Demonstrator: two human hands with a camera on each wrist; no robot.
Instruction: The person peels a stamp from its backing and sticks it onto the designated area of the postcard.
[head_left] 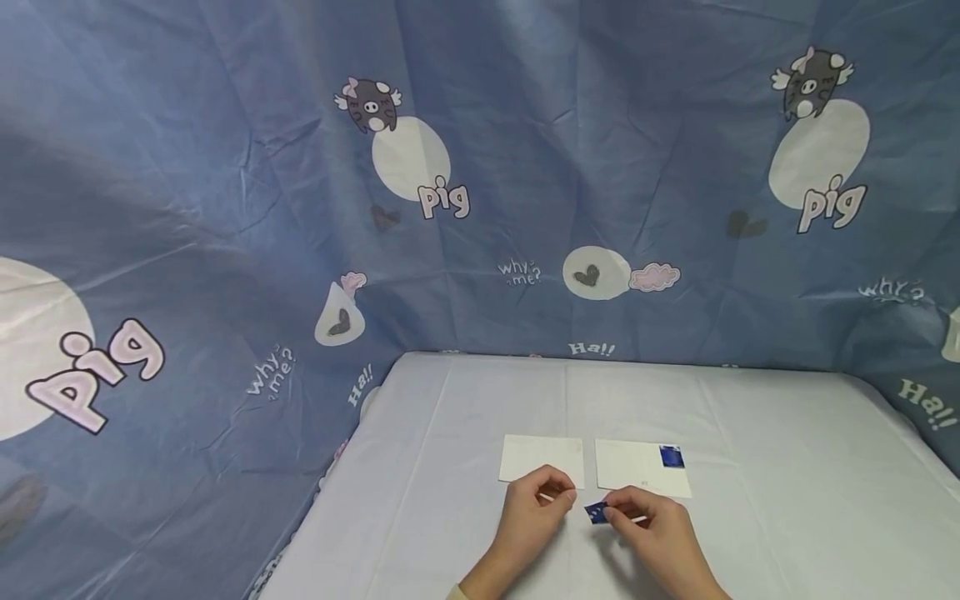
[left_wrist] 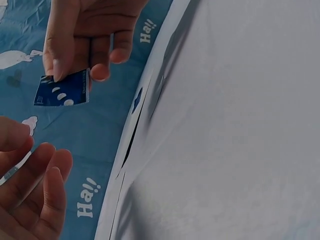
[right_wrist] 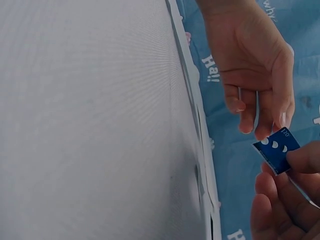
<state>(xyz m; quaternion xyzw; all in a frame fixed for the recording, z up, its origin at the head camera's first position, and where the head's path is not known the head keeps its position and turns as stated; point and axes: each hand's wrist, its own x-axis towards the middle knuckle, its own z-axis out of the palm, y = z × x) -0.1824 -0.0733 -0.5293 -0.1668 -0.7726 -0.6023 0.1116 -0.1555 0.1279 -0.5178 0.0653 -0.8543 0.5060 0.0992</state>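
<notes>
A small dark blue postage stamp (head_left: 596, 513) with white moon shapes is pinched between the thumb and fingers of my right hand (head_left: 660, 533), raised over the white table. Its printed face shows in the left wrist view (left_wrist: 75, 95) and the right wrist view. Just left of the stamp (right_wrist: 276, 150) is my left hand (head_left: 528, 510), fingers loosely bent and holding nothing. In the left wrist view a gap separates the left fingertips (left_wrist: 54, 175) from the stamp. Behind the hands lie two white envelope-like cards, a left card (head_left: 542, 458) and a right card (head_left: 628, 467).
Another blue stamp (head_left: 671, 457) sits at the upper right corner of the right card. The cards lie side by side on a white-covered table (head_left: 420, 500). A blue curtain (head_left: 480, 317) with cartoon prints hangs behind and to the left of the table.
</notes>
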